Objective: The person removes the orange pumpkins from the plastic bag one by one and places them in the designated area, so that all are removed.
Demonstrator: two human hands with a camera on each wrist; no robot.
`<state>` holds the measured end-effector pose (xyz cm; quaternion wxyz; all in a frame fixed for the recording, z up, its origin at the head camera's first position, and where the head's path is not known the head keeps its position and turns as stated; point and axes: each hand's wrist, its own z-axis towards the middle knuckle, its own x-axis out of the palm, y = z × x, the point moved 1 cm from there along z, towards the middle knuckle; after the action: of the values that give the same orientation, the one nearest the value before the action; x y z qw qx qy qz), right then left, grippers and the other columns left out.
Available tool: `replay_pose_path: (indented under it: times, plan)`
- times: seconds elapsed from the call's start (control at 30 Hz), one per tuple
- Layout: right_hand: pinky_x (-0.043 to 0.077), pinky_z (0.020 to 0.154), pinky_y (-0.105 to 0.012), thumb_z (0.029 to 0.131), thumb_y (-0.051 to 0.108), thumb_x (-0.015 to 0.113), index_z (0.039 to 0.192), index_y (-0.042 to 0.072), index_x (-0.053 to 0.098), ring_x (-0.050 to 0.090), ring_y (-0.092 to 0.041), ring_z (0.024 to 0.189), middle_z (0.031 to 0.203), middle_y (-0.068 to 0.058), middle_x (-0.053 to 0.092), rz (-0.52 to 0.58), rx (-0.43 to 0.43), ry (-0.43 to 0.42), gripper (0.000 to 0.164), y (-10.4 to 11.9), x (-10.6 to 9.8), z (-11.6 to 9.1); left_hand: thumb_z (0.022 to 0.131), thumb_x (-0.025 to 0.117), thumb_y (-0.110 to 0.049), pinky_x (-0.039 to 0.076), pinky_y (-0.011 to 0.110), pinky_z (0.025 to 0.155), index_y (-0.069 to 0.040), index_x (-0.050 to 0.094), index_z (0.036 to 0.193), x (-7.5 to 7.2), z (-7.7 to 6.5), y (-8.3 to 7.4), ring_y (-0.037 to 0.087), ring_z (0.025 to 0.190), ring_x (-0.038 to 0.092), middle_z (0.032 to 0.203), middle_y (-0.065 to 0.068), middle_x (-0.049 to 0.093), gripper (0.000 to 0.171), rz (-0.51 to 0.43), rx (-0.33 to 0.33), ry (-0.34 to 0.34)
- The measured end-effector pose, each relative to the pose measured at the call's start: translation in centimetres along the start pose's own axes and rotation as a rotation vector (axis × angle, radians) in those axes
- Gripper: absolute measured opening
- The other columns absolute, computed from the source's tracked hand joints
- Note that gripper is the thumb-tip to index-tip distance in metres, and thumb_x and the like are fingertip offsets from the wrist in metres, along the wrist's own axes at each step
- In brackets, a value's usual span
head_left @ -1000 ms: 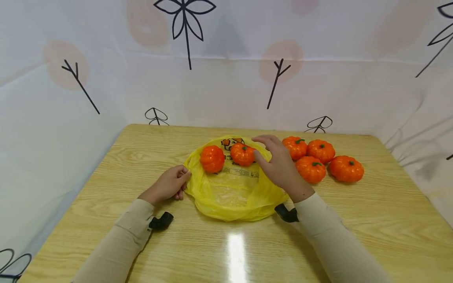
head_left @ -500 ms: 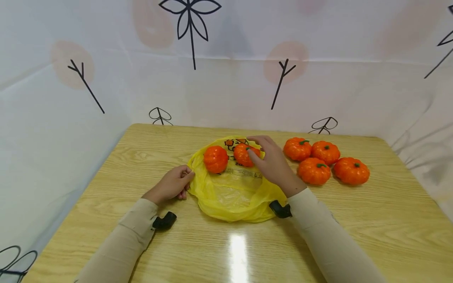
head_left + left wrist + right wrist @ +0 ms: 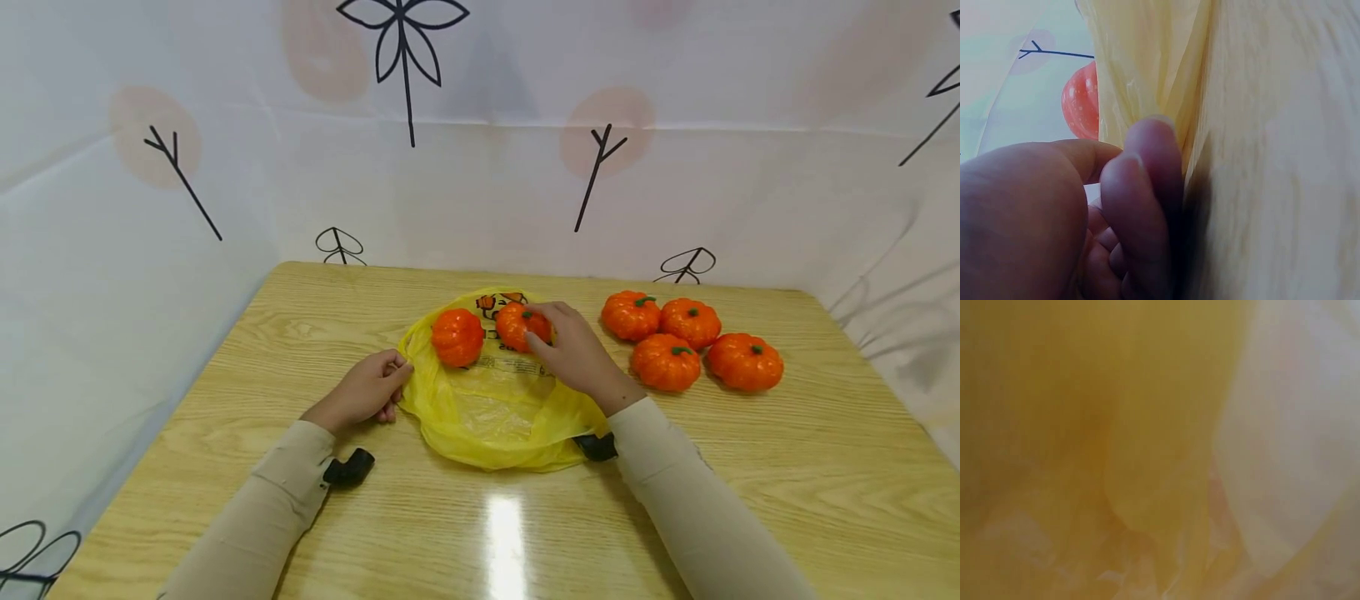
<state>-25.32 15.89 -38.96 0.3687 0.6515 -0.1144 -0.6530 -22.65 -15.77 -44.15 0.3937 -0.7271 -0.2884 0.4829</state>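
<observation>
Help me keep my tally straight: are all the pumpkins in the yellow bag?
No, the head view shows four pumpkins sitting on the table, outside the yellow bag.

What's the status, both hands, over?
Left hand pinching edge of yellow plastic bag. Right hand around green-stemmed round orange pumpkin inside. Bag blocking right wrist view.

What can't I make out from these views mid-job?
- Head: the right hand covers one side of the nearest pumpkin; its grip is unclear.
- Head: fine print on the bag is too small.
- Left wrist: the bag hides part of one pumpkin.
- Right wrist: blurred yellow plastic hides the hand.
</observation>
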Motion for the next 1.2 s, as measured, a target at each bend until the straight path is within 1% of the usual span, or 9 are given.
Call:
replay_pose_path:
  times: [0.23, 0.5, 0.73, 1.0, 1.07, 1.2]
  plan:
    - [0.043, 0.109, -0.058, 0.102, 0.028, 0.058, 0.147, 0.011, 0.049, 0.047, -0.039, 0.133, 0.146, -0.018, 0.046, -0.013, 0.012, 0.0, 0.049, -0.24, 0.07, 0.11, 0.108, 0.047, -0.033, 0.053, 0.032, 0.046, -0.004, 0.053, 0.1, -0.11, 0.12, 0.31, 0.016, 0.046, 0.058, 0.072, 0.007, 0.056, 0.03, -0.004, 0.018, 0.003]
    - [0.046, 0.106, -0.056, 0.101, 0.028, 0.058, 0.149, 0.01, 0.044, 0.049, -0.038, 0.13, 0.146, -0.019, 0.043, -0.027, 0.032, -0.003, 0.053, -0.42, 0.17, 0.1, 0.108, 0.047, -0.033, 0.053, 0.03, 0.046, -0.005, 0.053, 0.1, -0.1, 0.15, 0.27, 0.016, 0.046, 0.058, 0.073, 0.007, 0.056, 0.029, -0.008, 0.0, 0.006]
    - [0.05, 0.098, -0.051, 0.101, 0.025, 0.059, 0.152, 0.007, 0.039, 0.048, -0.037, 0.125, 0.146, -0.022, 0.04, -0.049, 0.029, 0.038, 0.058, -0.34, 0.29, 0.05, 0.107, 0.048, -0.033, 0.053, 0.031, 0.046, -0.004, 0.053, 0.1, -0.09, 0.14, 0.35, 0.016, 0.046, 0.058, 0.072, 0.007, 0.056, 0.03, -0.003, 0.017, 0.003]
    - [0.048, 0.105, -0.052, 0.098, 0.022, 0.065, 0.145, 0.005, 0.044, 0.051, -0.036, 0.128, 0.148, -0.02, 0.043, -0.054, 0.008, 0.047, 0.054, -0.56, 0.45, 0.18, 0.107, 0.048, -0.034, 0.054, 0.033, 0.047, -0.004, 0.053, 0.1, -0.1, 0.17, 0.34, 0.017, 0.046, 0.059, 0.072, 0.007, 0.056, 0.031, -0.002, 0.019, 0.003]
    - [0.049, 0.103, -0.051, 0.097, 0.02, 0.066, 0.143, 0.004, 0.044, 0.053, -0.034, 0.123, 0.147, -0.019, 0.044, -0.044, 0.01, 0.056, 0.053, -0.59, 0.48, 0.21, 0.107, 0.048, -0.034, 0.054, 0.033, 0.047, -0.004, 0.053, 0.1, -0.09, 0.13, 0.32, 0.017, 0.046, 0.059, 0.072, 0.007, 0.056, 0.031, 0.0, 0.018, 0.003]
    - [0.051, 0.096, -0.047, 0.096, 0.018, 0.068, 0.14, 0.004, 0.043, 0.056, -0.031, 0.111, 0.142, -0.018, 0.05, -0.028, 0.017, 0.078, 0.053, -0.58, 0.57, 0.18, 0.107, 0.048, -0.033, 0.054, 0.033, 0.047, -0.005, 0.053, 0.1, -0.1, 0.13, 0.28, 0.017, 0.046, 0.059, 0.072, 0.007, 0.056, 0.03, -0.004, 0.012, 0.003]
